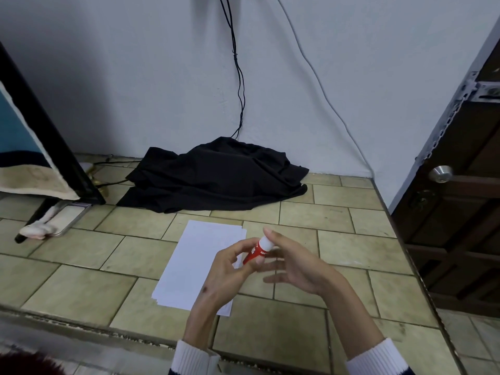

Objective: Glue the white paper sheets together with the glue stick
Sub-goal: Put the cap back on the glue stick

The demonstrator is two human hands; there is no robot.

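Glue stick (257,251): red body, white cap, held above the right part of the white paper sheets (200,263), long axis tilted, cap end far-right. Left hand (227,269) grips the red body, fingers curled round it. Right hand (295,263) pinches the cap between thumb and forefinger, other fingers spread; cap on. Sheets lie stacked on tiled counter (351,239), just left of the hands. Black cloth (216,174) beyond.

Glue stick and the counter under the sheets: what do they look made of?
Glue stick: looks like smooth plastic, red printed body, white cap, slight sheen. Counter: seemingly glazed ceramic tile, beige, with dark grout lines and soft reflections. White paper sheets: plain matte paper.
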